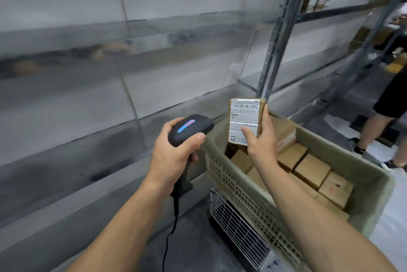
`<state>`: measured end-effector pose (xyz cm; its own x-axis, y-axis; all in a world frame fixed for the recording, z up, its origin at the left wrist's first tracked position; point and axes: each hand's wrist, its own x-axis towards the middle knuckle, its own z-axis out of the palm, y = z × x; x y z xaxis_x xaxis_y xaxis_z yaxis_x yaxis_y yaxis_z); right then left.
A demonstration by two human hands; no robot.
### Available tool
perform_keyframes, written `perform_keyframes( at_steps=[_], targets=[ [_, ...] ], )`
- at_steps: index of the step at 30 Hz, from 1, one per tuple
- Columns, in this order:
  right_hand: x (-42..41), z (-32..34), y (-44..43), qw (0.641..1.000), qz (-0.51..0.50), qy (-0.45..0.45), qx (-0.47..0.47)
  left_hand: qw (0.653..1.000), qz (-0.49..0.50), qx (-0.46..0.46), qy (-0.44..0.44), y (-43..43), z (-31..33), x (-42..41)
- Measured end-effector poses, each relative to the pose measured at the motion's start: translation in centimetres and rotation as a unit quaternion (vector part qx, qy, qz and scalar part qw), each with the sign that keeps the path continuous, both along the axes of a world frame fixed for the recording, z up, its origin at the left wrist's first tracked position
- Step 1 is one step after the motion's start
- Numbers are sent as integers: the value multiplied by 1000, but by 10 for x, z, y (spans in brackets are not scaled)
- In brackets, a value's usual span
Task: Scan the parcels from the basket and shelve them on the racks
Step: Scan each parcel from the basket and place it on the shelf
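Cardboard parcel [245, 120] upright in right hand [261, 141], above basket [242, 194]

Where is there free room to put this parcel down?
The low rack shelf right of the grey post looks bare. The basket is packed with boxes, save a dark gap at its corner below the parcel.

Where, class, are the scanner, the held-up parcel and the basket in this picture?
scanner [198, 126]: head view, on its dark top housing.
parcel [244, 113]: head view, on its white label.
basket [241, 194]: head view, on its latticed near wall.
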<state>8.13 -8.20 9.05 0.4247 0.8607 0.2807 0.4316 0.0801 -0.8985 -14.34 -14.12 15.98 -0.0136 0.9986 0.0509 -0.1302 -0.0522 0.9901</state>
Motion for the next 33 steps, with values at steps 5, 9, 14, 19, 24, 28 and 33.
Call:
perform_keyframes(
  at_steps=[5,9,14,19,24,28,33],
  targets=[
    [-37,39,19,995,90,-11,51,995,91,40,-2,-11,24,-27],
    [-77,73,26,981,171,35,86,986,153,72,-8,-26,45,-50],
    [-132,111,29,952,263,83,135,970,220,107,4,-47,69,-81],
    [-186,147,31,925,323,118,164,952,275,133,14,-63,91,-115],
    [-242,180,32,897,373,140,191,934,322,156,9,-75,107,-154],
    [-290,198,34,876,408,154,207,922,345,175,15,-86,116,-191],
    [-351,222,37,855,439,169,219,906,374,199,20,-96,131,-241]
  ],
)
